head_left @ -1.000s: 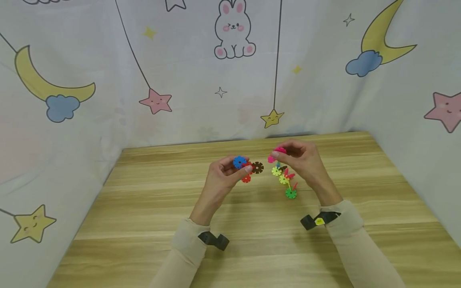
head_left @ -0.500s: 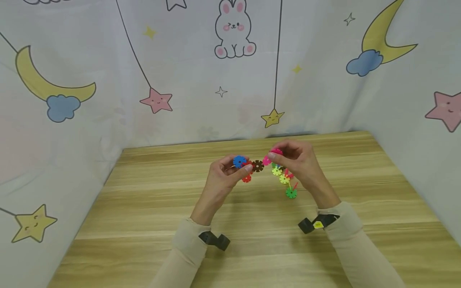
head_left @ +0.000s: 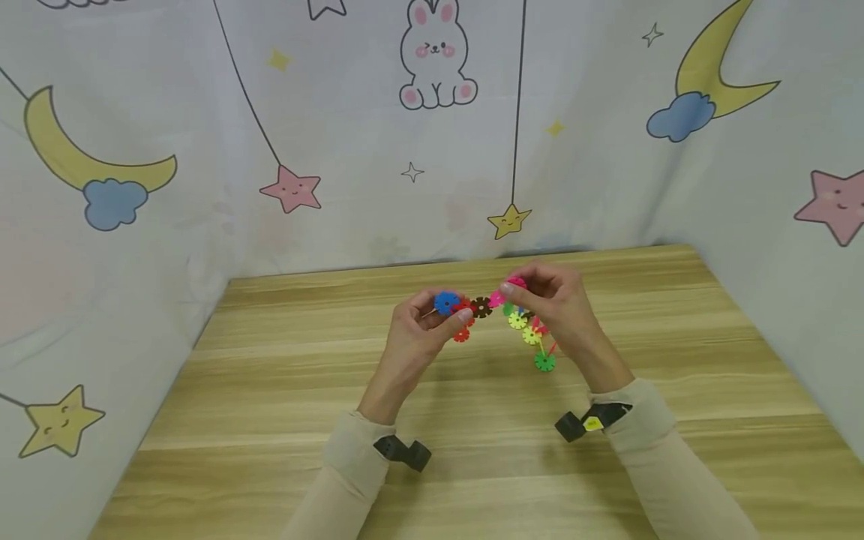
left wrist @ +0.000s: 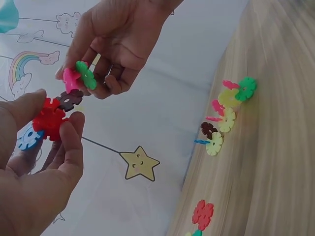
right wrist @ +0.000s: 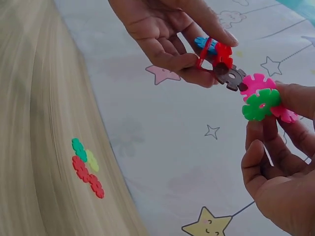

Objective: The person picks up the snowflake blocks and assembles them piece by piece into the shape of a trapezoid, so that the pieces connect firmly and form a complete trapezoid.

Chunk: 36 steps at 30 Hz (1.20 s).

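My left hand (head_left: 421, 330) pinches a joined cluster of interlocking plastic snowflake discs: a blue disc (head_left: 447, 304), red discs (left wrist: 49, 118) and a brown disc (head_left: 481, 307) at its right end. My right hand (head_left: 556, 296) grips a second cluster, with pink discs (right wrist: 258, 86) and a green disc (right wrist: 261, 104), between thumb and fingers. The brown disc's edge meets the edge of a pink one; whether their slots interlock I cannot tell. Both clusters are held above the table, fingertips covering parts of them.
On the wooden table (head_left: 270, 390), a joined group of yellow, green, pink, brown and blue discs (left wrist: 226, 119) stands below my right hand. Another group of red, green and yellow discs (right wrist: 81, 168) shows in the right wrist view. A printed curtain (head_left: 358, 150) hangs behind.
My right hand has moved left with the pink and green cluster, closing the gap to the brown disc. The left hand has stayed nearly still.
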### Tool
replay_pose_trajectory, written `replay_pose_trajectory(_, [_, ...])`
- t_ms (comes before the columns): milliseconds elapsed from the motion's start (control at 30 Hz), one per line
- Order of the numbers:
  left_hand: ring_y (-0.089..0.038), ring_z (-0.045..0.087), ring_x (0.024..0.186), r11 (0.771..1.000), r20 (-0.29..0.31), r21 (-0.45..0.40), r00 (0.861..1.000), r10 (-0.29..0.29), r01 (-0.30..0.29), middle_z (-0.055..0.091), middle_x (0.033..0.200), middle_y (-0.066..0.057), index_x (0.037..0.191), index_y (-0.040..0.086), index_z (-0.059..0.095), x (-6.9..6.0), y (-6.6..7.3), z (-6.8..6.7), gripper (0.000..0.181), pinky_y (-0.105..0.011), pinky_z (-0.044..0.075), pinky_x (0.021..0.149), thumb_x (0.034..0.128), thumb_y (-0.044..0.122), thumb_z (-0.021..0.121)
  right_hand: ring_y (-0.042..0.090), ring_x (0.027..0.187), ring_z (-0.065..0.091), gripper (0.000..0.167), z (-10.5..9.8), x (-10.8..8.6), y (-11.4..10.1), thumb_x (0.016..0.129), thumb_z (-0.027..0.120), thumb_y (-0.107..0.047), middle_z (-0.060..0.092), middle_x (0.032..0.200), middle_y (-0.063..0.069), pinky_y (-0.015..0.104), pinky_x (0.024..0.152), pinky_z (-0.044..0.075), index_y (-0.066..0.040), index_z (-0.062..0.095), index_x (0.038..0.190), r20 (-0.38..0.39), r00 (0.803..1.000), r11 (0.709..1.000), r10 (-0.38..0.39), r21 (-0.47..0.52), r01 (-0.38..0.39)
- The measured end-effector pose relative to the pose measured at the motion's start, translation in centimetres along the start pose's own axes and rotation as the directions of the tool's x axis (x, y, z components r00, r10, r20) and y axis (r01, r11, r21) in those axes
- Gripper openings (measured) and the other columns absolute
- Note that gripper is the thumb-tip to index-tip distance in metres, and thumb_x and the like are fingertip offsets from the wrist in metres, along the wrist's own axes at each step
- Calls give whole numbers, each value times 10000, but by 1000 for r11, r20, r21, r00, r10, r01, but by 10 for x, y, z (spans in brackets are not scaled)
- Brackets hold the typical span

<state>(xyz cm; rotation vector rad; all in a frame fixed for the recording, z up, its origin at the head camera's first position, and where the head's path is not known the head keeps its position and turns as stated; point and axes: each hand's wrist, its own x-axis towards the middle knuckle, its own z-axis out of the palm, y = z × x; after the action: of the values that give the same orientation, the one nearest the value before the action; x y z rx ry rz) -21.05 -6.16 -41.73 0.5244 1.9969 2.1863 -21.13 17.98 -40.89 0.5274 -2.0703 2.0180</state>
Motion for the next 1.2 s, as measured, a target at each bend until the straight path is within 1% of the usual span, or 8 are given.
replay_pose_trajectory(200, [-100,736,925,998,-7,13,998,56,-56,708,1108,5,1277,-22,619,1,-4,7,360,-207,618,825,950,0,770,106,776,688,111,9,0,0,972,803,-107,778,925,-19,224,734,609,-3,766,987,-3,1000,997,-14,79,14])
replay_pose_trajectory(333, [-106,740,875,996,-28,30,996,82,-81,710,1024,14,1222,-33,625,1,-6,9,330,-222,607,773,932,-16,781,107,781,703,72,14,-2,-2,980,780,-67,779,921,-37,232,769,630,2,760,973,24,1000,996,-11,87,9])
replay_pose_trajectory(433, [-127,762,856,995,-38,60,996,84,-82,751,1016,-14,1202,28,658,0,-6,8,311,-264,619,764,926,2,799,98,790,713,57,16,-3,-3,988,762,-47,784,921,-58,236,788,636,7,759,971,38,999,996,-4,84,1])
replay_pose_trajectory(633, [-149,769,863,990,-28,114,996,85,-81,780,1102,-171,1273,120,680,-3,-5,3,392,-289,643,786,921,26,824,107,801,728,44,19,-4,-4,977,784,-71,792,936,-34,245,803,640,-29,781,966,58,998,996,0,88,-5])
replay_pose_trajectory(767, [-210,759,851,987,-36,131,995,95,-89,777,1077,-167,1303,153,691,-3,-4,2,430,-287,635,770,914,39,835,105,796,712,24,23,-4,-3,972,791,-75,781,934,-16,252,806,642,-83,800,951,42,999,997,7,80,-11])
replay_pose_trajectory(867, [-274,759,858,989,-54,121,994,94,-87,790,1039,-105,1326,188,692,-2,-3,1,459,-303,625,763,914,44,835,112,812,701,75,24,-4,-2,979,787,-89,777,947,-38,242,815,633,-35,789,1032,34,999,999,14,52,-16])
replay_pose_trajectory(1033, [-213,747,868,992,-82,94,993,88,-80,791,1062,-40,1346,220,681,-1,-3,2,466,-266,593,747,930,74,830,112,985,718,404,25,-4,1,990,762,-61,753,1098,-80,226,887,622,65,640,1354,87,996,998,37,54,-42])
replay_pose_trajectory(1200, [-170,739,943,990,-55,116,995,81,-75,765,1211,-98,1384,230,655,0,-1,1,484,-281,602,784,942,124,822,103,1038,743,549,25,-5,2,981,753,-8,748,1139,-75,244,925,635,-15,540,1486,104,992,990,77,106,-88])
